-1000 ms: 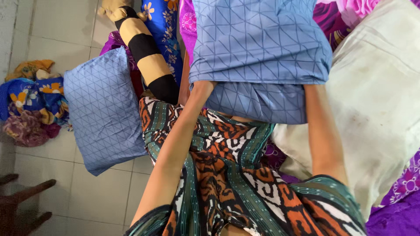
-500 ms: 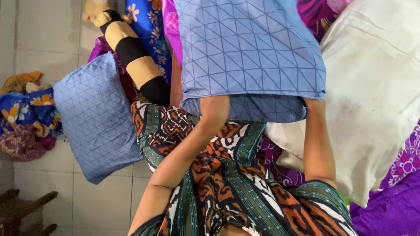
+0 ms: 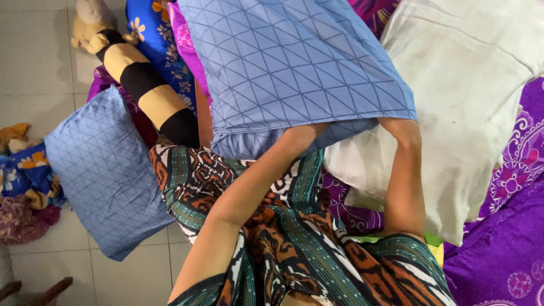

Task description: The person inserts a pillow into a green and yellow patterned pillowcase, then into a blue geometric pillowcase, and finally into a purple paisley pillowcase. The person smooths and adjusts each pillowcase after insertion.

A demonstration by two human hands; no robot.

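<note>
A blue pillowcase with a triangle line pattern (image 3: pixel 289 62) hangs in front of me, its open end toward my body. Both my forearms go into that opening. My left forearm (image 3: pixel 255 181) enters near the middle and my right forearm (image 3: pixel 405 170) at the right corner. Both hands are hidden inside the cloth, so their grip cannot be seen. A lighter blue inner layer (image 3: pixel 249 144) shows at the opening. Below it is my patterned orange, green and black garment (image 3: pixel 283 238).
A bare, stained white pillow (image 3: pixel 470 96) lies to the right on a purple floral bedsheet (image 3: pixel 498 260). A matching blue pillow (image 3: pixel 105 175) leans at the left over the tiled floor (image 3: pixel 34 62). A yellow-and-black striped plush toy (image 3: pixel 141 85) and a pile of floral cloth (image 3: pixel 22 181) lie nearby.
The blue pillowcase has come closer and shifted left, covering more of the view. My left arm has pushed further right into the opening. The view has shifted, so the surroundings appear further left.
</note>
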